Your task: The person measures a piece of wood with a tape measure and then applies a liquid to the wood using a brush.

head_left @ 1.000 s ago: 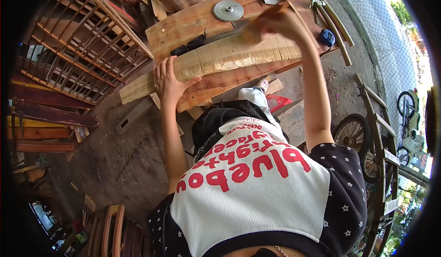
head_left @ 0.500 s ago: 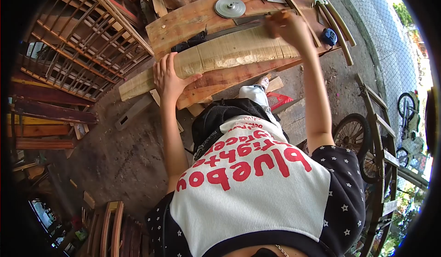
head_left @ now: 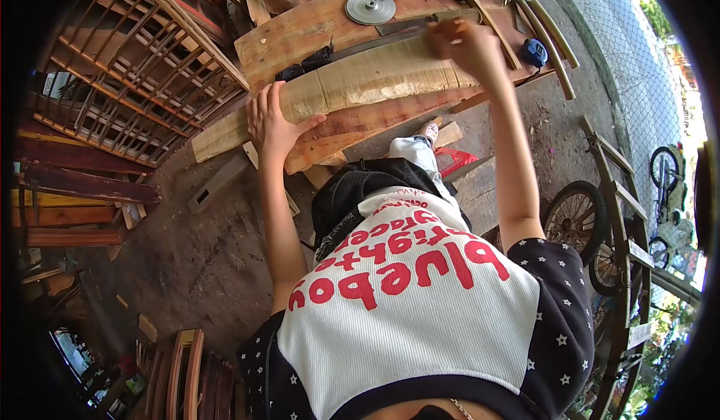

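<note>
A long pale plank [head_left: 352, 82] with a curved outline lies across the wooden workbench [head_left: 300, 30]. Near its left end, my left hand [head_left: 271, 124] rests flat on the wood, fingers stretched out and thumb spread to the right. My right hand [head_left: 478, 51] is over the plank's right part with its fingers curled. Something brownish seems to be at its fingertips, but blur hides what it is. Just beyond the plank are a dark folded cloth-like item [head_left: 306, 64] and a long dark flat strip [head_left: 367, 45].
A round metal disc [head_left: 370, 7], a blue tape measure [head_left: 534, 52] and hammers with curved wooden handles [head_left: 546, 30] are on the bench. A slatted wooden frame [head_left: 142, 67] leans at left. Stacked boards [head_left: 75, 184] lie below it. A wheel [head_left: 574, 221] stands at right.
The whole view has shifted slightly. My right hand stays over the plank's right part, its blur somewhat less. My left hand keeps its place on the plank.
</note>
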A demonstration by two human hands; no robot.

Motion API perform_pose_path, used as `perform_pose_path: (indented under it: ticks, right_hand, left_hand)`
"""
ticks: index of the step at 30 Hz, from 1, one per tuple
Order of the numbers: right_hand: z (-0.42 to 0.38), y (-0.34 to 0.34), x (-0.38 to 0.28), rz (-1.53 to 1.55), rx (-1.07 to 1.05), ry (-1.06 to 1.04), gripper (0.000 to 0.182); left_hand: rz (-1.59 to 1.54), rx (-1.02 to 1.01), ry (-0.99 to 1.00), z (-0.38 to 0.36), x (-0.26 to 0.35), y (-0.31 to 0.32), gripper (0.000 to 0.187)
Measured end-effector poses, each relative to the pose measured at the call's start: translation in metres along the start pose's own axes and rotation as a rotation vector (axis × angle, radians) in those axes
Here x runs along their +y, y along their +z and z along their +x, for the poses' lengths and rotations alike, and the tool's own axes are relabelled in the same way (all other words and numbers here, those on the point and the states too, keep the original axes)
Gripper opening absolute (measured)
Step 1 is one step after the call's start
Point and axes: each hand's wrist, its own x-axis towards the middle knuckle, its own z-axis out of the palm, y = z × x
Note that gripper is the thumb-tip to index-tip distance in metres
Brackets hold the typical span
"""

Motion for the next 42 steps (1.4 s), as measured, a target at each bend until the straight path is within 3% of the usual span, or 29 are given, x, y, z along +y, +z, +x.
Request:
perform_pose_path:
  ticks: [2,4,5,6,7,9,11,12,13,14,15,17,19,21,23,25,27,30,31,33,35,37,39,41,42]
  right_hand:
    - [-0.006,0.014,-0.014,0.026,-0.033,-0.054,0.029]
    - [-0.001,0.024,-0.003,0.438,-0.127,-0.305,0.03]
    - [-0.003,0.004,-0.003,0.252,-0.126,-0.071,0.028]
    - [0.008,0.009,0.025,0.45,-0.059,0.002,0.029]
    - [0.016,0.0,0.049,0.37,-0.091,0.129,0.032]
    - [0.017,-0.02,0.062,-0.033,0.241,0.279,0.034]
    - [0.02,-0.019,0.051,-0.264,0.202,0.425,0.035]
    - [0.015,-0.01,0.042,-0.209,0.185,0.237,0.035]
    - [0.014,0.008,0.025,-0.183,0.125,0.253,0.03]
    - [-0.003,0.013,-0.008,-0.165,0.18,0.087,0.028]
    - [-0.01,0.02,-0.039,-0.152,0.079,0.076,0.021]
    - [-0.033,0.028,-0.064,0.174,0.0,-0.295,0.014]
    - [-0.036,0.022,-0.052,0.36,-0.118,-0.252,0.02]
    - [-0.018,0.027,0.008,0.438,0.033,-0.146,0.023]
    - [-0.013,-0.001,0.054,0.437,0.128,0.13,0.025]
    - [-0.018,-0.032,0.061,0.044,0.244,0.273,0.028]
    - [-0.016,-0.019,0.054,-0.037,0.243,0.259,0.024]
    - [-0.036,0.033,-0.001,-0.16,0.094,-0.034,0.017]
    - [-0.047,0.05,-0.015,-0.002,0.058,-0.227,0.018]
    - [-0.068,0.014,-0.051,0.422,-0.083,-0.24,0.012]
    - [-0.06,0.019,0.001,0.401,0.069,-0.18,0.014]
    - [-0.055,-0.01,0.038,0.442,0.151,0.136,0.016]
    - [-0.052,-0.029,0.06,-0.054,0.317,0.224,0.02]
    - [-0.05,-0.026,0.043,-0.181,0.208,0.222,0.022]
    - [-0.05,-0.011,0.026,-0.098,0.155,0.197,0.02]
  left_hand:
    - [0.009,-0.004,0.006,0.0,0.0,-0.001,0.099]
    - [-0.001,-0.029,-0.016,0.001,0.001,-0.002,0.099]
    - [-0.001,-0.029,-0.015,0.001,0.0,-0.002,0.099]
    - [-0.002,-0.024,-0.014,0.001,0.0,-0.001,0.099]
    - [-0.003,-0.017,-0.016,0.001,0.0,0.0,0.099]
    - [-0.002,-0.013,-0.02,0.0,0.0,-0.001,0.099]
    - [0.0,-0.012,-0.014,0.001,0.001,-0.001,0.099]
    - [0.002,-0.014,-0.018,0.001,0.001,-0.002,0.099]
    - [0.005,-0.017,-0.021,0.001,0.001,-0.001,0.099]
    - [0.005,-0.02,-0.019,0.0,0.0,0.0,0.099]
    - [0.013,-0.02,-0.008,-0.001,-0.002,0.002,0.099]
    - [0.018,-0.015,0.006,0.001,-0.003,0.003,0.1]
    - [0.007,-0.026,-0.004,0.001,-0.001,0.0,0.1]
    - [0.01,-0.028,-0.011,0.001,0.0,0.0,0.101]
    - [0.013,-0.03,-0.023,0.001,0.001,-0.001,0.101]
    - [0.005,-0.036,-0.024,0.001,0.003,-0.003,0.097]
    - [0.003,-0.031,-0.024,0.002,0.004,-0.003,0.097]
    - [0.02,-0.033,-0.018,0.001,0.002,-0.003,0.098]
    - [0.032,-0.034,-0.012,0.001,0.002,-0.003,0.098]
    - [0.04,-0.033,-0.008,0.001,0.001,-0.003,0.1]
    - [0.04,-0.031,-0.009,0.001,0.001,-0.003,0.101]
    - [0.05,-0.03,-0.021,0.001,0.002,-0.002,0.102]
    - [0.042,-0.03,-0.019,0.001,0.002,-0.001,0.102]
    - [0.041,-0.034,-0.007,0.002,0.001,-0.001,0.102]
    - [0.036,-0.028,-0.011,0.002,0.001,0.0,0.101]
